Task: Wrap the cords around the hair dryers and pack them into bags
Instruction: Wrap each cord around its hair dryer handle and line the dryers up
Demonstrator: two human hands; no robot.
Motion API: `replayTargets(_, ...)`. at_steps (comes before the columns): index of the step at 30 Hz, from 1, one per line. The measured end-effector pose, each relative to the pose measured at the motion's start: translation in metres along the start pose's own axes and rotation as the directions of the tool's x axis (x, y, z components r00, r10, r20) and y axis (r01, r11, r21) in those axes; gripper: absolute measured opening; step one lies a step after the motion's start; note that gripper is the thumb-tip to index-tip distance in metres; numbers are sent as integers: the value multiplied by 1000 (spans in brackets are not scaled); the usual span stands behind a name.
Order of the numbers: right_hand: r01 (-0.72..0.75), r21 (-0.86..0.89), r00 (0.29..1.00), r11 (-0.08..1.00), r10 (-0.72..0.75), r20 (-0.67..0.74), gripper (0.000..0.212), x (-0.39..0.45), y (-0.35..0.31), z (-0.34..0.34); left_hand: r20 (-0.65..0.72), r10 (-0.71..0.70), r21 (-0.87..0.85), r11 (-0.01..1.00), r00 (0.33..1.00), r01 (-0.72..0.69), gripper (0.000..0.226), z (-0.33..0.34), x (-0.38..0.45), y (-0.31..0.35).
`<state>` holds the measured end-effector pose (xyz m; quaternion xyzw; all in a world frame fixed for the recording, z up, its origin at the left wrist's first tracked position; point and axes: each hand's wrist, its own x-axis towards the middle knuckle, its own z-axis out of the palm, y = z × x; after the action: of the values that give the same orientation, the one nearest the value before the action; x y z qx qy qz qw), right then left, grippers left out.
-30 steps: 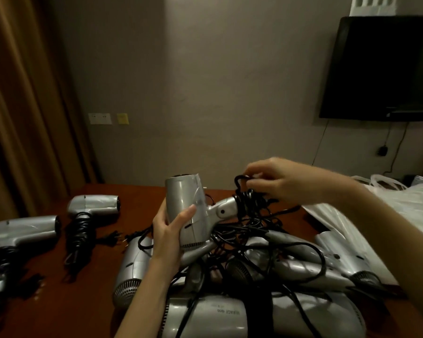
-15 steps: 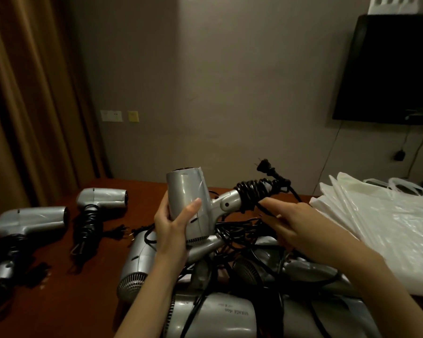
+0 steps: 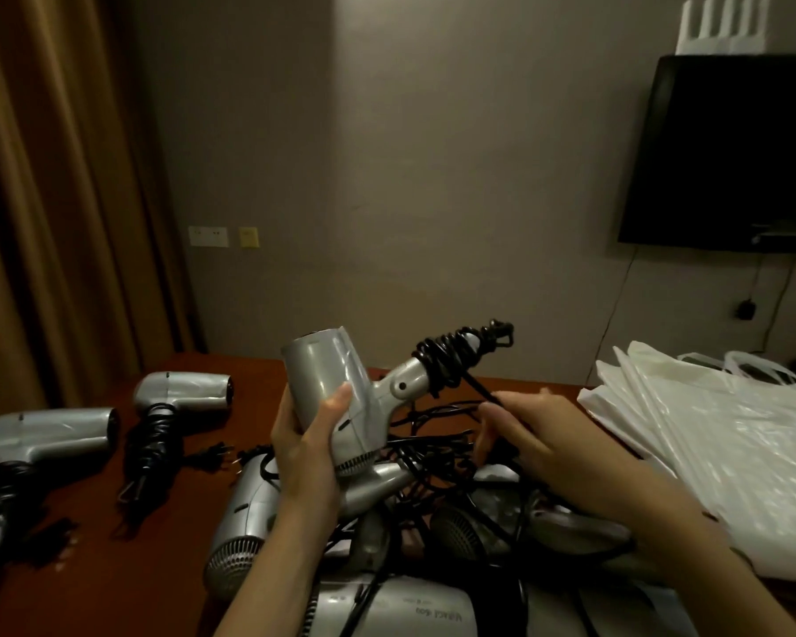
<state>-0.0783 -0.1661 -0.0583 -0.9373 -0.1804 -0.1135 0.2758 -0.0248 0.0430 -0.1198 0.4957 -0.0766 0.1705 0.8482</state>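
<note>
A person's left hand (image 3: 311, 445) gripped the rounded silver barrel of a hair dryer (image 3: 336, 402), thumb laid across its smooth plastic shell, holding it raised above the table (image 3: 125, 558). The dryer's handle pointed up and to the right, bound in tight, uneven turns of glossy black cord (image 3: 451, 360) that ended in a knotted tangle at the tip. One strand ran down from the coil to the right hand (image 3: 538, 434), whose thumb and fingers pinched it. Beneath both hands lay a pile of dryers (image 3: 387, 544), silver, with ribbed grilles and loose black cords looped across them. On the left of the dark reddish, polished wooden table lay two wrapped dryers (image 3: 111, 416) side by side, each handle thick with coiled cord, a plug (image 3: 210, 455) lying just beside the nearer one. To the right sat a stack of bags (image 3: 718, 434) of thin, crinkled, translucent white plastic, flattened and overlapping. A brown pleated curtain (image 3: 56, 200) hung at left; a flat black screen (image 3: 727, 149) was mounted on the matte wall.
</note>
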Motion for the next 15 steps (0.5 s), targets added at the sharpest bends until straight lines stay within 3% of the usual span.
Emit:
replayTargets(4,122,-47,991,991,-120,56,26,-1,-16,19,72,52,44,997,996,-56,44,3,-2,2)
replayTargets(8,112,-205,989,972,-88,123,28,-1,-12,26,111,51,28,998,992,-55,52,5,-3,6)
replayTargets(11,120,-320,990,940,-90,108,29,-3,-12,29,170,-49,-36,998,984,56,71,5,-5,7)
replayTargets(15,94,-281,991,955,-63,117,26,-8,-3,15,307,-169,-97,974,937,207,104,4,-6,9)
